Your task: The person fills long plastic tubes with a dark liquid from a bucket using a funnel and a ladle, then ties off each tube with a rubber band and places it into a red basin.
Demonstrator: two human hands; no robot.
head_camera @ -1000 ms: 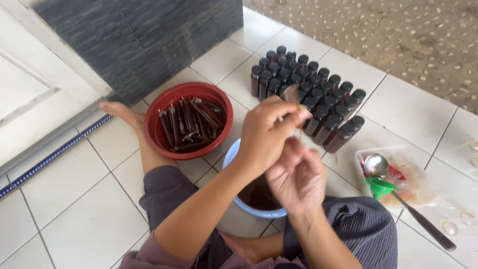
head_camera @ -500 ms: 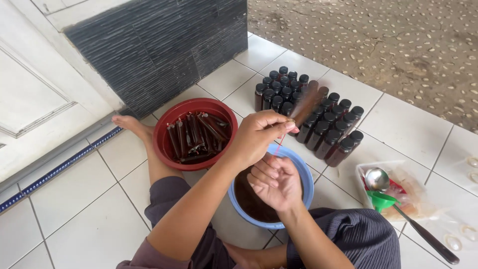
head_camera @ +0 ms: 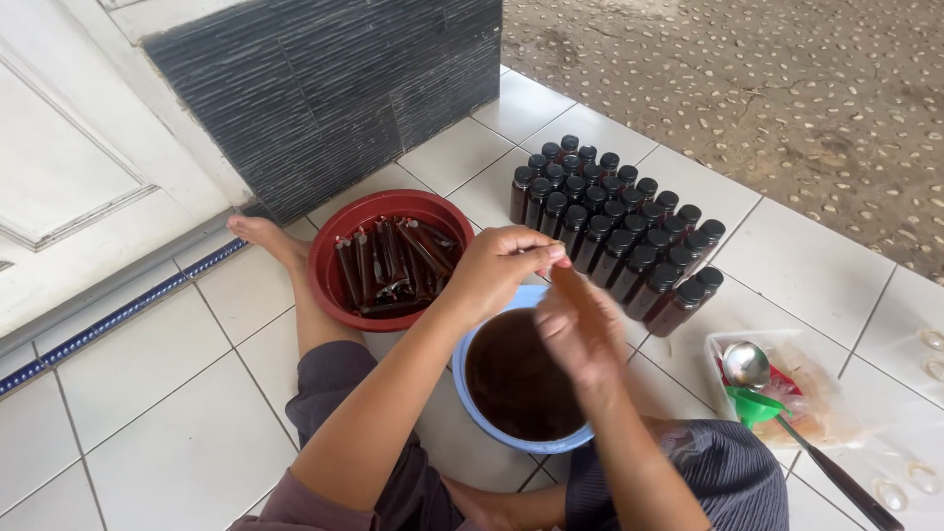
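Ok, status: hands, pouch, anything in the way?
Left hand pinches the pouch top; right hand grips it below. Pouch above blue bowl. Nothing in the way.

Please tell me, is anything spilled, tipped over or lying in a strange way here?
Nothing looks spilled. The dark bottles stand upright in neat rows, except the nearest ones, which seem to lean. The filled tubes in the red bowl lie jumbled. The blue bowl of dark liquid sits level beneath the left hand and right hand.
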